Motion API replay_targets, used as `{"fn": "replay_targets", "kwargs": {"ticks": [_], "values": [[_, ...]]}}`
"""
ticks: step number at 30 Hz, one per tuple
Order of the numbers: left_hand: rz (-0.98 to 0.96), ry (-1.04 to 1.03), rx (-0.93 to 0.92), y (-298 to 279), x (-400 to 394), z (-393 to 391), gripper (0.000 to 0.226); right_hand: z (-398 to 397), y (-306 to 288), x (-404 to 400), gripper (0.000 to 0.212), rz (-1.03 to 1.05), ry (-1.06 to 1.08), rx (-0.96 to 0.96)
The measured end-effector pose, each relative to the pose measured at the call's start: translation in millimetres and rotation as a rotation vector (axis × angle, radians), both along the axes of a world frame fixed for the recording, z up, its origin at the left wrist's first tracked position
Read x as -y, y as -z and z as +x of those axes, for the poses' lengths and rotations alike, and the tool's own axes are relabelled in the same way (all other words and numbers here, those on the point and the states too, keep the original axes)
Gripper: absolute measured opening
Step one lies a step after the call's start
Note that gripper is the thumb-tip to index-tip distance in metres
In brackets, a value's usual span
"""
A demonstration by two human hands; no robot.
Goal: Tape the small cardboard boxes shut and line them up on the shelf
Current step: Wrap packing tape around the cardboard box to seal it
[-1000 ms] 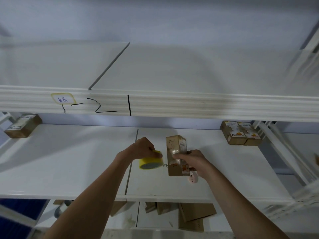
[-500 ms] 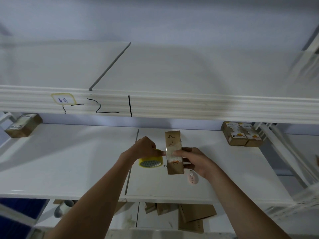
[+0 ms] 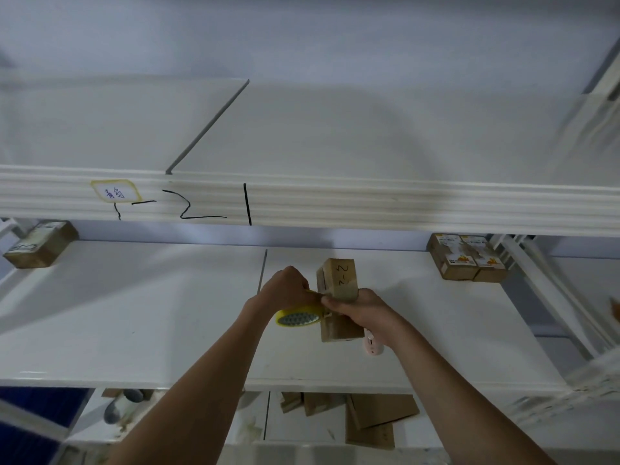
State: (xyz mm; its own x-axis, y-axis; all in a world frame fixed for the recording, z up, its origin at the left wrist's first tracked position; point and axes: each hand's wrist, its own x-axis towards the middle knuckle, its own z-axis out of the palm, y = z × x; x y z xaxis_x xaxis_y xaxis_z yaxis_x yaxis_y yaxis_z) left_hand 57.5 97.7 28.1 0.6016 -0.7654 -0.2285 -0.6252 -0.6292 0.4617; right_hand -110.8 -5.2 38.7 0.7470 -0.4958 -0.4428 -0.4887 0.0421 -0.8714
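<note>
A small cardboard box (image 3: 339, 290) is held upright in the grip of the right hand (image 3: 360, 312), whose fingers are curled round its middle. The box is raised above the middle shelf (image 3: 134, 313), near the middle of the shelf's width, and handwritten marks can be seen on its upper face. A yellow roll of tape (image 3: 298, 316) is gripped by the left hand (image 3: 287, 288), with the fingers curled over its top; the roll is held just beside the box's left side, and the two hands are touching there. A small pale pink object (image 3: 373, 344) is seen just below the right wrist; whether it lies on the shelf or is held cannot be told.

Towards the shelf's back right corner, two small brown boxes (image 3: 468, 256) with printed labels are set side by side, touching. At the back left corner, another brown box (image 3: 42, 243) is set on its own, well apart from the others.

Above, the front edge of the upper shelf (image 3: 369, 206) is marked with black hand-drawn lines and a yellow-bordered label (image 3: 115, 192) bearing handwriting. Below the middle shelf's front edge, flattened cardboard pieces (image 3: 372, 417) are seen lying on a lower level, with a grey cylindrical object (image 3: 122, 406) further to the left.
</note>
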Motion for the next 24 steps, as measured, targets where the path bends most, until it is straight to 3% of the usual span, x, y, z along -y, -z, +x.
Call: {"fn": "replay_targets", "kwargs": {"ticks": [2,5,9,15,20,24], "values": [[-0.006,-0.004,0.007,0,1,-2,0.041,3,0,2,0.035,-0.052,0.047,-0.001],[-0.003,-0.016,-0.032,1,0,0,0.042,6,0,5,0.045,-0.055,0.084,-0.015],[-0.071,-0.062,-0.111,8,-5,-1,0.044,7,-3,8,0.041,-0.032,0.068,-0.016],[-0.004,-0.022,-0.157,6,-11,1,0.043,10,1,6,0.039,-0.061,0.011,-0.043],[0.098,0.182,-0.167,-4,-19,3,0.045,5,8,10,0.028,-0.116,-0.04,-0.096],[0.022,0.17,-0.347,-3,-28,12,0.04,-6,16,19,0.035,-0.084,0.016,-0.089]]}}
